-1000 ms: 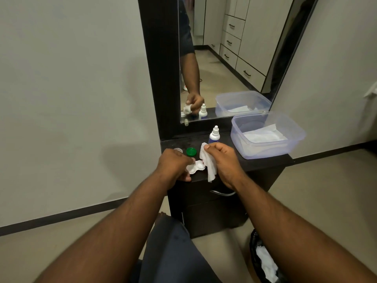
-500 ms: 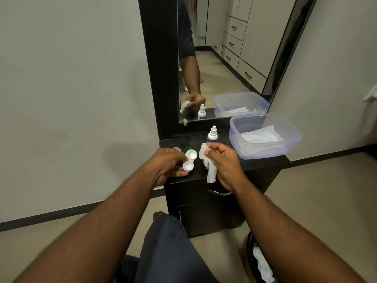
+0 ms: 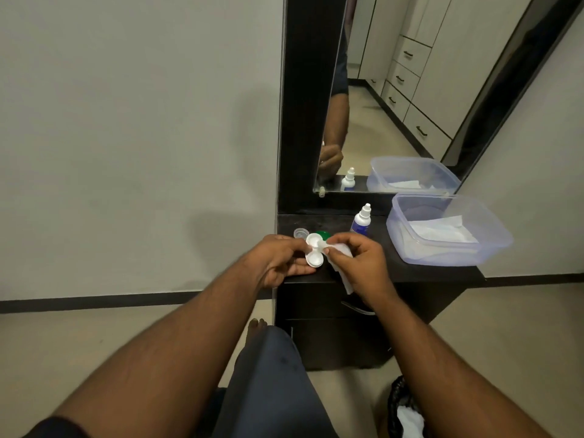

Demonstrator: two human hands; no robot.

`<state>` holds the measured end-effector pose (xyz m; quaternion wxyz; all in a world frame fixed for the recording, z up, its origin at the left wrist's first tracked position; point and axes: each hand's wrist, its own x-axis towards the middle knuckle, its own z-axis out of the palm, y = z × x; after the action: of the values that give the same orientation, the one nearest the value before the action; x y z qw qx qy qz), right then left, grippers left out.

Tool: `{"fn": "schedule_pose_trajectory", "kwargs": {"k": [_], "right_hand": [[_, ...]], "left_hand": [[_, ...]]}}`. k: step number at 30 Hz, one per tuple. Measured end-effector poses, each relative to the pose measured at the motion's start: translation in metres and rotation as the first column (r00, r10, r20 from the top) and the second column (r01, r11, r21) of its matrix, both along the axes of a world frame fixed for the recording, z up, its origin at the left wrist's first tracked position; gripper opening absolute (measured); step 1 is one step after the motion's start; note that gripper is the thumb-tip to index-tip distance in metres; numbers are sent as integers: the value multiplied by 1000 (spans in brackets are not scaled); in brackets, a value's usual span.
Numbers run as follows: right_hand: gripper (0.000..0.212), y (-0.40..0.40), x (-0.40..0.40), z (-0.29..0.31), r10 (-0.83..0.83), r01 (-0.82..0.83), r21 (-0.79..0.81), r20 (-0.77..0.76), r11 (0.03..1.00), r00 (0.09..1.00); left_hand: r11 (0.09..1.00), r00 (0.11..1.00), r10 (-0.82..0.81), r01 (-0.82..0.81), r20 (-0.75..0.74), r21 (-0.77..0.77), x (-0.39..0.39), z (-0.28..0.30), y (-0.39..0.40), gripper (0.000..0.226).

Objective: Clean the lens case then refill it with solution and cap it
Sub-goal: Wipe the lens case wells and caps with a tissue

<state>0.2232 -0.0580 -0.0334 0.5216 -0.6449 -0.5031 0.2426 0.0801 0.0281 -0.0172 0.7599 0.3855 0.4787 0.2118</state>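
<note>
My left hand (image 3: 277, 260) holds the white two-well lens case (image 3: 314, 252) lifted above the front left of the dark dresser top (image 3: 404, 273), both wells uncapped and facing me. My right hand (image 3: 360, 263) pinches a white tissue (image 3: 343, 252) whose corner touches the case between the wells. Behind the case lie a clear cap (image 3: 300, 233) and a green cap (image 3: 324, 234), the green one partly hidden. The solution bottle (image 3: 361, 220), white with a blue label, stands upright behind my right hand.
A clear plastic tub (image 3: 448, 235) with tissues inside sits at the right of the dresser top. A dark-framed mirror (image 3: 395, 99) rises behind. A black-lined bin (image 3: 403, 412) with used tissue stands on the floor at lower right. My knee (image 3: 268, 368) is below.
My left hand lifted the lens case off the dresser top and turned its wells towards me. My right hand brought the tissue against the case.
</note>
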Motion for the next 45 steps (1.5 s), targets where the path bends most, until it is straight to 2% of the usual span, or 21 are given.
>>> {"fn": "schedule_pose_trajectory", "kwargs": {"k": [2, 3, 5, 9, 11, 13, 15, 19, 22, 25, 27, 30, 32, 35, 37, 38, 39, 40, 42, 44, 45], "right_hand": [[15, 0, -4, -2, 64, -93, 94, 275, 991, 959], [15, 0, -5, -2, 102, -159, 104, 418, 982, 903], [16, 0, -4, 1, 166, -233, 33, 606, 972, 778], [19, 0, -2, 14, 250, -276, -96, 758, 956, 602], [22, 1, -4, 18, 276, -262, -151, 787, 953, 552], [21, 0, -9, 17, 233, -199, -138, 757, 970, 610], [19, -1, -16, 16, 130, -98, -86, 679, 991, 723], [16, 3, -31, 14, -6, 86, -195, 376, 977, 927], [15, 4, -35, 14, 16, 64, -245, 309, 967, 951], [17, -2, -30, 23, 168, -59, -276, 388, 959, 906], [22, -1, -20, 32, 355, -179, -359, 518, 916, 778], [28, 12, -5, 47, 614, -242, -579, 624, 779, 484], [32, 21, -7, 61, 687, -254, -639, 680, 726, 255], [37, 22, -10, 73, 647, -301, -622, 762, 723, -22], [37, 15, -5, 68, 523, -330, -573, 820, 750, -234], [35, 12, -1, 59, 449, -343, -522, 851, 781, -272], [32, 7, 1, 49, 397, -339, -451, 891, 825, -220], [29, 1, -1, 38, 376, -307, -385, 922, 870, -91], [29, -8, -18, 22, 376, -184, -333, 873, 925, 310], [27, -7, -32, 18, 267, -44, -352, 617, 935, 740], [23, -4, -33, 19, 186, -12, -402, 395, 915, 900]], "left_hand": [[1000, 1000, 9, -10, 6, 19, 2, -1, 0, 27], [999, 1000, 16, -16, 4, 33, 4, -2, -1, 29], [998, 1000, 21, -21, -8, 53, 6, -2, -1, 31], [999, 1000, -12, 12, 0, 52, 2, -1, 0, 32], [998, 999, -38, 38, -6, 41, 0, 0, 1, 30], [998, 999, -50, 50, -7, 39, -1, -1, 2, 29], [998, 999, -48, 48, 0, 50, -1, -3, 2, 28], [997, 999, -46, 46, 5, 60, -2, -7, 3, 22], [996, 998, -61, 61, 0, 62, -3, -7, 3, 12], [994, 998, -65, 66, -17, 85, -3, -7, 3, 12], [993, 997, -67, 70, -32, 97, -1, -5, 2, 13], [992, 996, -72, 77, -51, 104, -1, -2, 0, 15], [991, 996, -88, 91, -34, 102, -3, 0, 0, 11], [989, 993, -113, 114, -16, 93, -5, 3, 0, 8], [988, 993, -115, 117, -22, 105, -5, 2, -1, 8], [988, 994, -107, 109, -22, 111, -5, 2, -1, 7], [989, 995, -101, 102, -20, 108, -4, 1, -1, 6], [989, 995, -95, 97, -20, 108, -2, 0, 0, 6], [988, 996, -91, 92, -12, 124, -3, -2, -1, 7], [986, 997, -80, 81, -13, 144, -2, -4, 0, 11], [986, 997, -70, 72, -19, 153, -2, -5, 1, 13]]}}
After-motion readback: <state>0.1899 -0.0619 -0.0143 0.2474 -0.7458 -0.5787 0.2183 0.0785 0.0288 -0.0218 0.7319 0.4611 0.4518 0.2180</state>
